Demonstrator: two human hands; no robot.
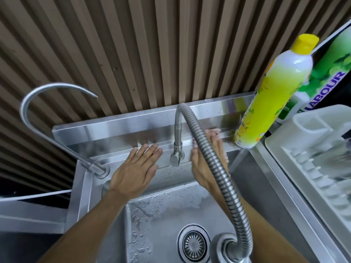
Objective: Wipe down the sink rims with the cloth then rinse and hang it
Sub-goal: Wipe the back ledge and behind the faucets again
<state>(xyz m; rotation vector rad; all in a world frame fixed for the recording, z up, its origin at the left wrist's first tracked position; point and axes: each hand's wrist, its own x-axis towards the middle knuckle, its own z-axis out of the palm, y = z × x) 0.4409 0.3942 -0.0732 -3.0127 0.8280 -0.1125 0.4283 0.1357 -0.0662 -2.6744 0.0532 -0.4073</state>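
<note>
We see a steel sink (89,185) whose basin holds only water drops and a drain strainer (193,243); a white rack (307,149) on the right holds what look like blurred dishes. A yellow bottle (273,88) of yellow-green liquid stands on the back rim's right end, a green bottle (326,82) behind it. The back rim runs left to right along the slatted wall (133,44). Our left hand (136,168) lies flat on that rim, fingers straight and spread, left of the tap (177,149). Our right hand (207,154) reaches to the rim right of the tap, partly hidden by the ribbed hose (214,168); we cannot tell whether it holds anything. We cannot see the cloth. A gooseneck tap (38,103) rises at the left corner.
</note>
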